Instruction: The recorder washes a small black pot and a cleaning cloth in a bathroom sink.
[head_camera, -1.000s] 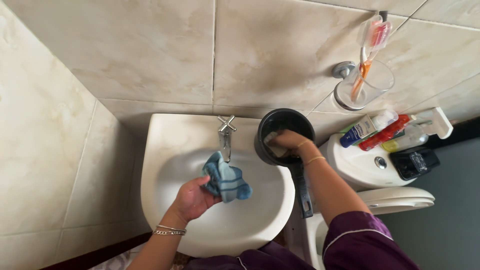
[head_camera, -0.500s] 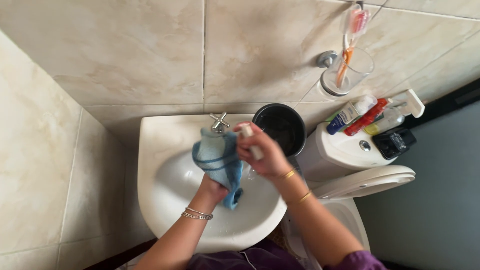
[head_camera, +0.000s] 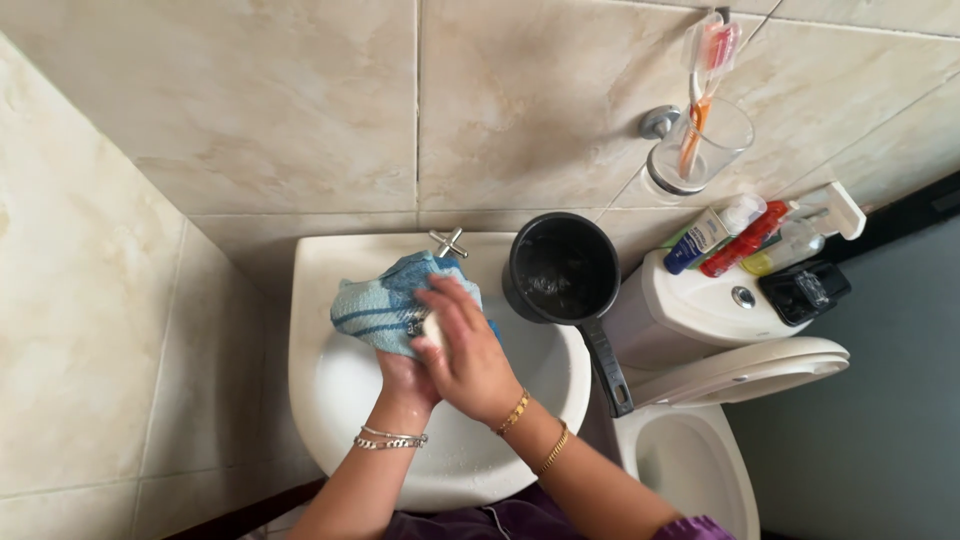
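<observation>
Over the white sink (head_camera: 308, 340), my left hand (head_camera: 401, 378) holds up a blue striped cloth (head_camera: 380, 300), which drapes over its fingers. My right hand (head_camera: 468, 352) lies across the left and presses a small pale piece, apparently soap (head_camera: 432, 326), against the cloth. My left hand is largely hidden behind the right. Bracelets sit on both wrists.
A black pot (head_camera: 562, 268) stands on the sink's right rim, its long handle (head_camera: 608, 365) pointing toward me. The cross-handled tap (head_camera: 449, 241) is behind the cloth. A wall glass (head_camera: 705, 150) holds toothbrushes. Bottles (head_camera: 740, 232) and a black case (head_camera: 805, 290) sit on the toilet tank (head_camera: 700, 305).
My right hand came out of the black pot with the pale piece and moved left onto the cloth. My left hand raised the cloth toward the tap.
</observation>
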